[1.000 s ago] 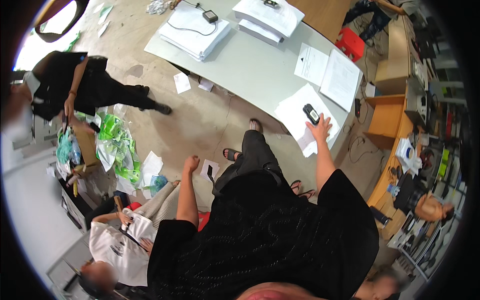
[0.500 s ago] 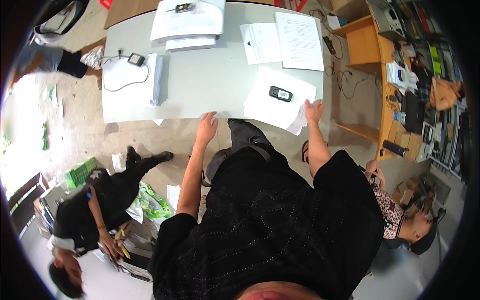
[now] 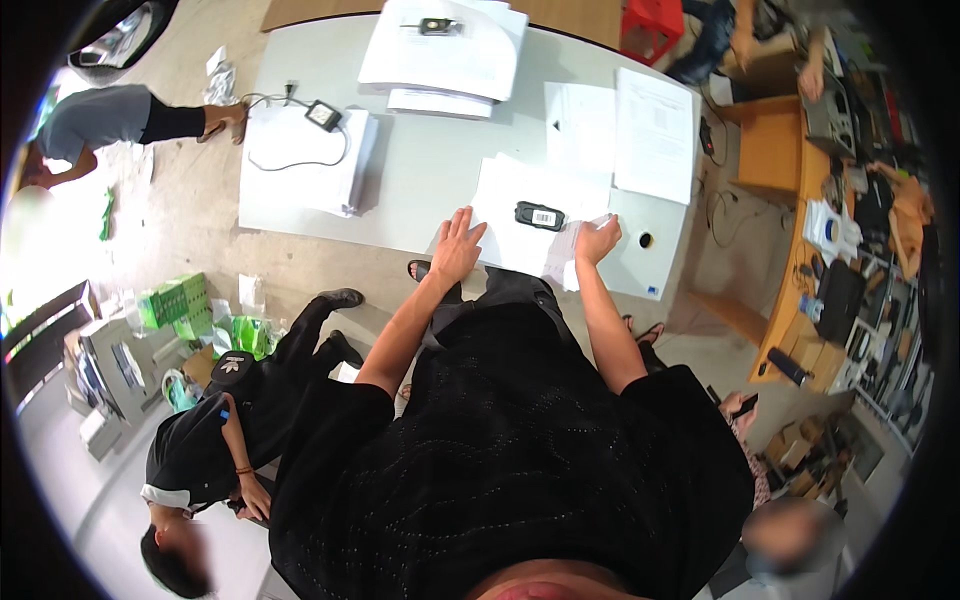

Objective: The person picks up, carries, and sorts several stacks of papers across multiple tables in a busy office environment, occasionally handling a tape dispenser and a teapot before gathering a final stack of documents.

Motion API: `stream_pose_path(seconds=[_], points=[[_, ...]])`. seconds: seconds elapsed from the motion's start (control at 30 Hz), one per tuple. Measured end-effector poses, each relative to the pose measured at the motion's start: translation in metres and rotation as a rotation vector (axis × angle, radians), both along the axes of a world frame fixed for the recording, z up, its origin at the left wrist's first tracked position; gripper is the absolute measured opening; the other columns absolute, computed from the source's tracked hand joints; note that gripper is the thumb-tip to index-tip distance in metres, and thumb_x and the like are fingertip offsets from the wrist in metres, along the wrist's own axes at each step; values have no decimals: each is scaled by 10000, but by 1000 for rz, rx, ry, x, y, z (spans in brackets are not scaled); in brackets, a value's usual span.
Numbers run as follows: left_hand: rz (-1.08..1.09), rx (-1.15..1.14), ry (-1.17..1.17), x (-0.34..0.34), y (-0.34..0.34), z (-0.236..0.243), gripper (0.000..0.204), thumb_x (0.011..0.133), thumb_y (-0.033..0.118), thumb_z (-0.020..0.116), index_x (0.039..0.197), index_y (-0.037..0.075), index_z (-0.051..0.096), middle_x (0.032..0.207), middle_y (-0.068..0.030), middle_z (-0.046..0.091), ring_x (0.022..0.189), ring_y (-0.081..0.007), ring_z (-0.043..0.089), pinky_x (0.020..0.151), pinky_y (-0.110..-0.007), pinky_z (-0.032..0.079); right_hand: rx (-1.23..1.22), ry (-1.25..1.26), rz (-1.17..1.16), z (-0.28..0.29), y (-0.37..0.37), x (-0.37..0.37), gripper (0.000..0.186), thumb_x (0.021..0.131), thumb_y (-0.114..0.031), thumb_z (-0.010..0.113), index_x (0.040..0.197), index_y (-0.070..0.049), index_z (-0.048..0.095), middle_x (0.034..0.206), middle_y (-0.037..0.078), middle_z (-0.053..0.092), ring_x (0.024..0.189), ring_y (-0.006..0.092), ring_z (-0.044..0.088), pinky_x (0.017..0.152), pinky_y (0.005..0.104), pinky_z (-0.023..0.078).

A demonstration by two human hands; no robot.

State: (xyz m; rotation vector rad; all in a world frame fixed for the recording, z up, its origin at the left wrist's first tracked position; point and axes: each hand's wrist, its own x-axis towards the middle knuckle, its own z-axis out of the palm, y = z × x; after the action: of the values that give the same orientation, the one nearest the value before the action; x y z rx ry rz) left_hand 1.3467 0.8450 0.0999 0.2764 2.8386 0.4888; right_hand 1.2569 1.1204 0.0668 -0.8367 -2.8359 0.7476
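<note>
A loose stack of white papers [image 3: 503, 196] lies at the near edge of the grey table [image 3: 410, 160]. On top of it rests a small black device [image 3: 540, 216] with a white label. My left hand [image 3: 459, 247] has its fingers stretched out over the table's edge, at the stack's left side. At the right side, my right hand [image 3: 598, 240] is closed on the edge of the papers, with the fingertips partly hidden. Just right of that hand, a round dark spot [image 3: 647, 241] shows on the tabletop.
Toward the back stands a taller paper pile [image 3: 440, 65] carrying another small device. At the left, a black power adapter [image 3: 323, 115] with its cable lies on a second pile. Flat sheets [image 3: 653, 135] lie at the right. People stand or crouch on both sides.
The stack and its device have shifted left across the table with my right hand, uncovering the dark spot. My left hand has come to the stack's left side. The view has also shifted.
</note>
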Motion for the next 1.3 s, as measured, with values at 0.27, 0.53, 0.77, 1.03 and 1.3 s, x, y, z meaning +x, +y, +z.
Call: stream_pose_path(seconds=[0.27, 0.53, 0.77, 1.03, 1.3], points=[[460, -60, -1, 11, -89, -8, 562, 814, 161, 599, 1340, 81, 417, 1449, -239, 261, 1342, -372, 275, 1037, -507, 297, -231, 208, 390, 29, -135, -45, 626, 701, 61, 534, 1310, 18, 394, 1270, 220, 461, 1197, 393, 414, 1011, 453, 327], [585, -38, -77, 5, -88, -3, 641, 773, 178, 659, 1354, 99, 400, 1468, -217, 237, 1353, -364, 261, 1017, -546, 312, -289, 331, 1219, 62, -399, -116, 574, 792, -288, 648, 1257, -3, 470, 1253, 221, 483, 1176, 389, 441, 945, 496, 397], [648, -49, -271, 22, -88, -1, 770, 756, 220, 685, 1427, 180, 309, 1514, -169, 150, 1388, -349, 189, 1033, -567, 298, -78, -139, 1241, 78, -496, -149, 558, 717, -402, 694, 1086, -11, 545, 1017, 200, 628, 973, 360, 589, 829, 471, 471], [629, -120, -179, 28, -107, -9, 774, 766, 237, 663, 1443, 234, 289, 1530, -117, 148, 1396, -360, 147, 1077, -581, 194, -790, 355, 1216, 171, -363, -103, 473, 766, -260, 691, 1119, 8, 526, 886, 147, 642, 752, 277, 642, 669, 344, 498], [644, -101, -45, 20, -113, -6, 681, 740, 213, 685, 1363, 151, 418, 1405, -138, 367, 1309, -365, 308, 1001, -557, 307, -204, -22, 912, 73, -184, -44, 580, 767, -305, 691, 1206, 0, 465, 1045, 205, 612, 953, 365, 593, 812, 422, 461]])
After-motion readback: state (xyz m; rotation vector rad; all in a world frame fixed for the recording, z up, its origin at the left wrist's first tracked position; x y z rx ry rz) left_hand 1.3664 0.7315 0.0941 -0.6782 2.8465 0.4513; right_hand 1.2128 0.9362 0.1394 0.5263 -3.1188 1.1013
